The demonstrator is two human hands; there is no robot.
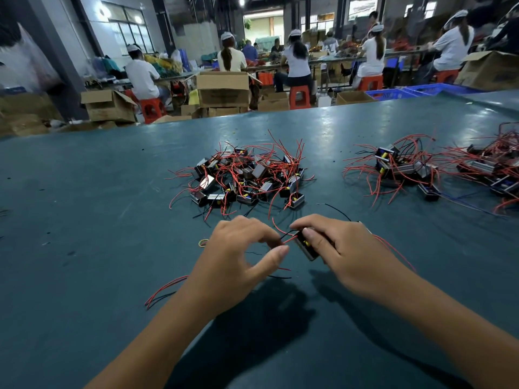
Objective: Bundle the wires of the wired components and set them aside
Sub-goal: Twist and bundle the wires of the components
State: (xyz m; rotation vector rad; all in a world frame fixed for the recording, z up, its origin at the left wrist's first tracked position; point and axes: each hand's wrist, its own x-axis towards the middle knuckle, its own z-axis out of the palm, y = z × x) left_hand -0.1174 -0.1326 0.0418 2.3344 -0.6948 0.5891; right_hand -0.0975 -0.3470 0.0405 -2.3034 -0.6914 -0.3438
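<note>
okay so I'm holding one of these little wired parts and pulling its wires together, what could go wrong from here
1. Your left hand pinches only some of the wires; long red strands trail past your right hand, so they may be left out of the bundle.
2. The loose pile lies just beyond your hands; trailing wires could snag it.
3. The rubber band lies to the left of your left hand; reaching for it may let the gathered wires spring apart.

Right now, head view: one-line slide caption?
Right hand holds a wired component; left hand pinches its red wires, pile beyond.
</note>
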